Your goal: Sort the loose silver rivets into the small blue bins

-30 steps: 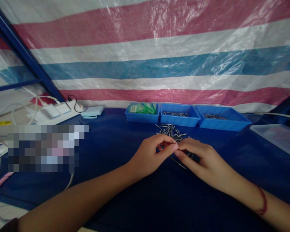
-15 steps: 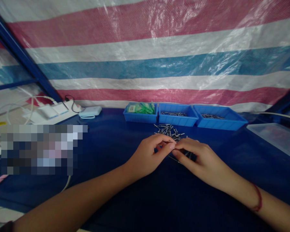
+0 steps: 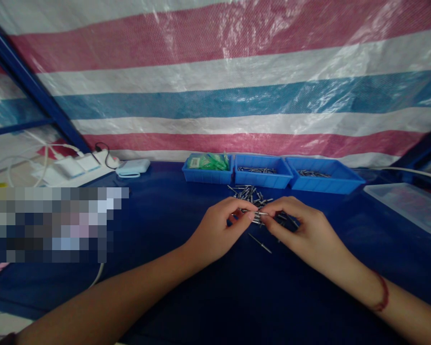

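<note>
A thin silvery blind rivet [image 3: 260, 213] lies level between my two hands. My left hand [image 3: 226, 227] pinches its left end with thumb and index finger. At its right end, the thumb and index finger of my right hand [image 3: 301, 227] close on the tip. Just beyond my fingertips is a loose pile of blind rivets [image 3: 249, 193], partly hidden by my hands. One single rivet [image 3: 260, 243] rests on the dark blue table [image 3: 215, 297], nearer to me than the pile.
Along the back stand three blue bins: one with green packets [image 3: 211, 162], a middle bin [image 3: 264, 181] and a right bin [image 3: 326, 186], both holding metal pieces. A clear plastic lid or tray [image 3: 402, 201] lies right. Left are a power strip [image 3: 89, 167] and a pale blue case [image 3: 132, 167].
My hands have drawn slightly apart, and the rivet between them now shows. The single rivet in front of the pile is now uncovered. The view has shifted slightly.
</note>
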{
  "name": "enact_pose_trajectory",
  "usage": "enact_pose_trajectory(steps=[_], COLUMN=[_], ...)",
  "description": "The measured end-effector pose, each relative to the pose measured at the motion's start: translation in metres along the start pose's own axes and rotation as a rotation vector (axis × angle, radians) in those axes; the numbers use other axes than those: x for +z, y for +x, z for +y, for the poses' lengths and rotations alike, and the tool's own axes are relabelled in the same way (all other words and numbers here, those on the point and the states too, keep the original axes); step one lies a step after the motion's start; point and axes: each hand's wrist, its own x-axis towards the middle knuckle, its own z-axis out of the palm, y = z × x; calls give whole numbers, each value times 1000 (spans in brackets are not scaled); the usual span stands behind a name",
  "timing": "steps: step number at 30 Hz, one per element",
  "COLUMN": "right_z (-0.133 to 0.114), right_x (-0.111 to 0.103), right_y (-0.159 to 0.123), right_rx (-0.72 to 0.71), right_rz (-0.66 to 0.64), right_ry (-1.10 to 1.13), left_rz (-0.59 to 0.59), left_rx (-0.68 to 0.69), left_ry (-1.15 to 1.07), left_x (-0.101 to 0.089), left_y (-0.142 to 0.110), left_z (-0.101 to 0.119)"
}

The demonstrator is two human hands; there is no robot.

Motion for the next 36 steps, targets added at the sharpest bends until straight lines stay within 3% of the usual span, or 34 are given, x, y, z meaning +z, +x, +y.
enact_pose_trajectory(steps=[6,20,31,36], right_z=[-7,-9,-3,13], right_x=[-3,-5,-12,-25], right_y=[0,-2,2,12], right_rx=[-67,-201,-146,-22], right_rz=[33,49,-13,158], right_ry=[14,32,-15,-144], left_rz=[-29,-185,-54,-90], left_rx=[-32,81,106,170], left_ry=[2,62,169,388], left_x=[0,-1,-3,-7], left_y=[0,-1,-3,-5], left_z=[-1,2,4,2])
